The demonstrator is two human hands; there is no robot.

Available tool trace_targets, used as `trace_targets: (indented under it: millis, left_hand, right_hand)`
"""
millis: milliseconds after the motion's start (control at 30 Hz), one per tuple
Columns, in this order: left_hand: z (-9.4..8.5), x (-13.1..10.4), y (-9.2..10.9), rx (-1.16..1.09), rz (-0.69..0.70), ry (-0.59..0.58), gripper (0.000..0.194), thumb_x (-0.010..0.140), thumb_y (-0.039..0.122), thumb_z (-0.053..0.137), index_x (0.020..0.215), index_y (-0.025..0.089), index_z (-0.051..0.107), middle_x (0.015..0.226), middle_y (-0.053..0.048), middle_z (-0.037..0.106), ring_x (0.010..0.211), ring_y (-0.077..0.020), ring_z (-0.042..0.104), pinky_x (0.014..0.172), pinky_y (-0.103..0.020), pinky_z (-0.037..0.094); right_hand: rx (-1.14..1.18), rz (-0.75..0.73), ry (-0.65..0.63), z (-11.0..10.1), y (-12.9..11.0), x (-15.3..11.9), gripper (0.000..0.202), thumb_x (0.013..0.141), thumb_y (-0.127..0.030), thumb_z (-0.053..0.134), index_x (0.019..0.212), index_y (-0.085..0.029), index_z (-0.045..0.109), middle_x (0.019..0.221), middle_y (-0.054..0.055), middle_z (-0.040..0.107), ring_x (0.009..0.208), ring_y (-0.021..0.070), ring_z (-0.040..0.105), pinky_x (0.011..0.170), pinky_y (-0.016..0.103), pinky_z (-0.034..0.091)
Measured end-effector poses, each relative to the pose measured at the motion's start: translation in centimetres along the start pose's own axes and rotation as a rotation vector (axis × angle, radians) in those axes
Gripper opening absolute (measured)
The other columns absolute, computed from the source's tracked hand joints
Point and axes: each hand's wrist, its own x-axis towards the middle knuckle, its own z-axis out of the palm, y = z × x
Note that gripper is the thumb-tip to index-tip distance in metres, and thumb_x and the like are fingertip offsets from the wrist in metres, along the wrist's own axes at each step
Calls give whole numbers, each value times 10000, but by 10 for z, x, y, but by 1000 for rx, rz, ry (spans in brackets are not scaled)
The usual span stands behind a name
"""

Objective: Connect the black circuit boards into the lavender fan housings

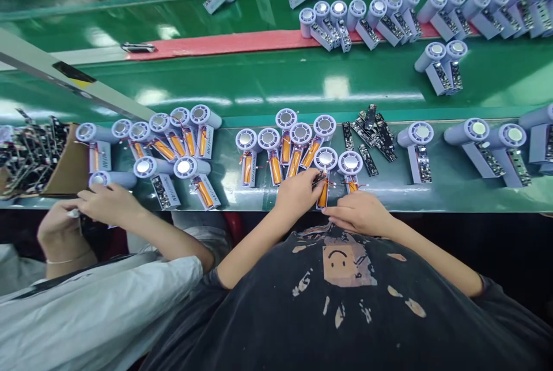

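Note:
My left hand (pixel 298 192) has its fingers closed at the upper part of an open handle with an orange battery (pixel 322 193), part of a lilac fan unit (pixel 325 159) at the bench's front edge. A small dark piece shows at the fingertips, too small to make out. My right hand (pixel 360 212) lies at the lower end of the same handle, its fingertips touching it. Just above my right hand stands another lilac fan unit (pixel 350 162) with an orange battery. Several similar units stand behind my left hand.
Loose circuit boards (pixel 382 137) lie behind my right hand. Fan units with boards (pixel 421 135) stand at the right. A co-worker's hands (pixel 108 204) are at the left, near a cardboard box (pixel 63 169) of boards. A green conveyor (pixel 259 89) runs behind.

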Motion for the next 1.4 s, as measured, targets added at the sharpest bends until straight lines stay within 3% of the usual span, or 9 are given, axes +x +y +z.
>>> trace_targets:
  millis: [133,333,467,700,900,1033,1233,1300,1400]
  left_hand:
    - [-1,4,-2,93,14,-12,121,877,231,589,922,206,698,894,-48,749,817,-214,676,657,-288,389]
    - [-8,3,-12,-451,-28,-76,125,824,207,627,708,195,672,646,16,662,670,-150,607,664,-246,420]
    - [-1,-2,-13,-975,-223,-162,252,757,357,750,644,170,624,546,26,600,490,-104,520,532,-228,392]
    - [18,-17,-13,-1275,-364,-160,522,686,624,772,672,178,500,513,87,438,413,-41,370,469,-215,393]
    - [21,-17,-19,-1319,-363,-181,489,642,553,834,758,145,593,520,59,533,429,-56,441,471,-217,384]
    - [20,-20,-23,-1269,-330,-110,457,654,453,838,911,152,609,525,74,562,436,-70,476,464,-207,377]
    - [15,-28,-25,-1484,-262,-209,506,807,670,573,1004,204,556,527,93,475,441,-102,467,519,-273,480]
    - [14,-31,-28,-1458,-227,-167,547,835,713,537,998,192,581,543,72,506,500,-120,539,584,-292,512]
    - [13,-36,-31,-1359,-201,-39,506,739,639,744,885,179,593,686,32,626,648,-135,655,683,-282,539]
  right_hand:
    - [28,2,49,-1,4,1,317,1026,-307,429,1003,-216,733,657,-13,631,597,117,498,601,287,299]
    - [4,55,186,0,11,17,241,1003,-265,483,1000,-205,717,857,31,702,778,152,552,711,301,364]
    - [-121,177,136,13,14,34,198,985,-286,538,993,-212,722,874,39,703,835,185,538,775,336,329]
    - [-162,144,171,24,11,36,203,992,-271,535,985,-256,737,904,12,731,866,186,526,838,356,289]
    - [-169,192,155,25,12,37,261,1000,-256,524,844,-252,734,810,-15,736,796,174,513,810,348,279]
    - [-121,221,158,25,13,36,269,1001,-273,514,837,-238,725,838,-8,738,825,177,538,828,346,287]
    - [-58,277,121,27,13,36,276,1005,-294,501,857,-244,729,860,17,724,847,190,543,847,363,287]
    - [-42,269,115,27,13,36,264,1002,-287,507,872,-249,734,862,18,716,851,190,539,841,367,285]
    - [-16,292,87,28,14,36,245,995,-284,515,900,-256,739,870,19,707,866,194,537,833,375,287]
